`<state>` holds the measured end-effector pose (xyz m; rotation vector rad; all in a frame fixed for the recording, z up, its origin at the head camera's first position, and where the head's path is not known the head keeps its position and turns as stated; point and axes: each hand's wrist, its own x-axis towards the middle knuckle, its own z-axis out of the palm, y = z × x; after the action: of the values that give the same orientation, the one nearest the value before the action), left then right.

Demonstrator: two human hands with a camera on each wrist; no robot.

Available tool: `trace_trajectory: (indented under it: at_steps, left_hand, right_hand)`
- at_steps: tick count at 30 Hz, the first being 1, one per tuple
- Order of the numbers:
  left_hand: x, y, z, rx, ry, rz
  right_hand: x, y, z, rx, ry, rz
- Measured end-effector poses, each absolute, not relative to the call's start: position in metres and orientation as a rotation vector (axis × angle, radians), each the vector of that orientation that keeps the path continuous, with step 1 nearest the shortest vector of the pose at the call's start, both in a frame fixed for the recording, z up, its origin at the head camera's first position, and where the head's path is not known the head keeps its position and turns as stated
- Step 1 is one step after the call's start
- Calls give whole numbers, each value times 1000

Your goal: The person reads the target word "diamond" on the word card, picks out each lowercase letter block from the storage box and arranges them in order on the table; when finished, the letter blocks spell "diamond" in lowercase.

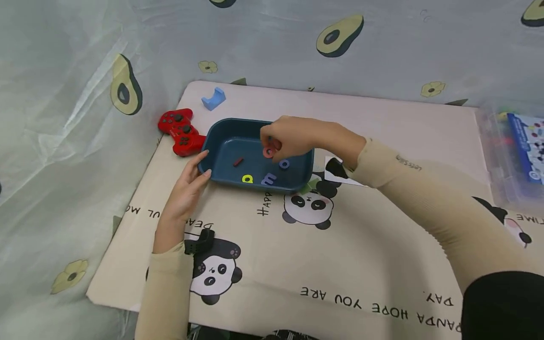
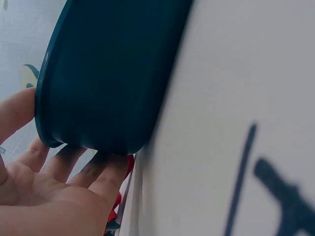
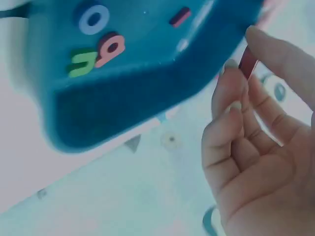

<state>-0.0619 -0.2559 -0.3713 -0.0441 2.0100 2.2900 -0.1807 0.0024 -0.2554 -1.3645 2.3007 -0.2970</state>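
A dark blue plastic basin point(image 1: 225, 177) sits on the table. My left hand point(image 1: 184, 193) holds its left end; in the left wrist view the thumb meets the rim and the fingers lie along the outer wall. Over the basin's right part, my right hand point(image 1: 293, 137) pinches a small red piece point(image 3: 248, 63) between thumb and fingertips; its full shape is hidden. In the basin lie a red bar point(image 1: 238, 162), a yellow letter point(image 1: 247, 179), a purple letter m point(image 1: 268, 179) and a blue ring-shaped letter point(image 1: 284, 164). The right wrist view also shows a red letter point(image 3: 111, 48) touching a green letter point(image 3: 82, 63).
Left of the basin, against its edge, lies a red game controller point(image 1: 182, 132). A light blue curved block point(image 1: 214, 99) is behind it. At the far right stands a clear plastic box point(image 1: 503, 160) with a blue printed packet. A curtain hangs along the table's back and left.
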Motion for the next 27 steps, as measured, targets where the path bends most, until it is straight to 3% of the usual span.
trace_trajectory:
  at_steps: [6, 13, 27]
  left_hand:
    - [-59, -254, -371, -39, 2036, 2284]
    - [-60, -252, -370, -28, 2006, 2318]
    - [-60, -251, -372, -34, 1981, 2349]
  right_hand:
    - [-157, 62, -253, -1198, 2431, -379]
    - [-136, 115, -278, -1114, 2494, -430]
    - [-111, 125, -345, -1074, 2493, -453]
